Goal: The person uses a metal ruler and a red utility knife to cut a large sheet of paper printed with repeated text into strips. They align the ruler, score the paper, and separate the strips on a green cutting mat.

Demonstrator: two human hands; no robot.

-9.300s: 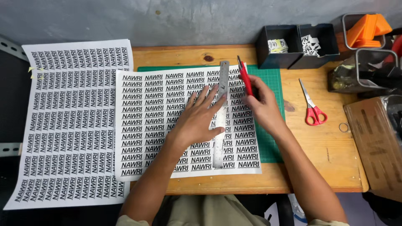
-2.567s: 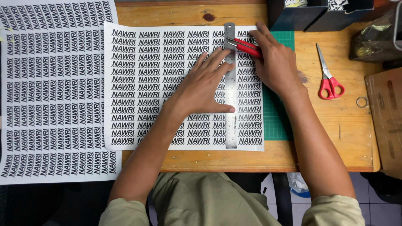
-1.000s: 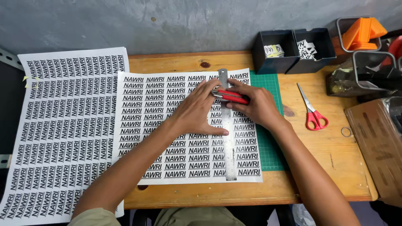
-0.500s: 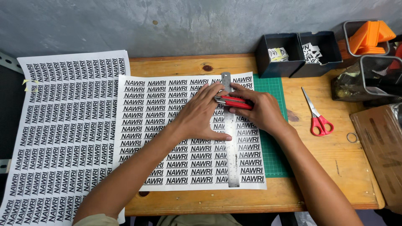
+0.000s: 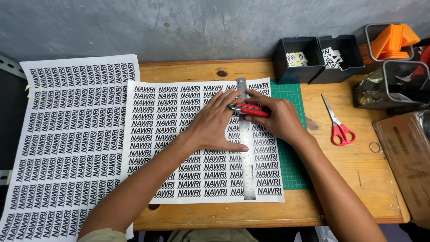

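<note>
Since half a second earlier little had shifted: my left hand (image 5: pixel 214 123) stayed flat on the steel ruler (image 5: pixel 245 139), my right hand (image 5: pixel 275 117) closed around the red cutter (image 5: pixel 251 109) near the printed sheet (image 5: pixel 174 134)'s top, its length apparently uncut.

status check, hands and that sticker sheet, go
Left hand flat, pinning steel ruler on printed sheet. Right hand gripping red cutter, lying across the ruler near its top. Scissors off right, well apart.
</note>
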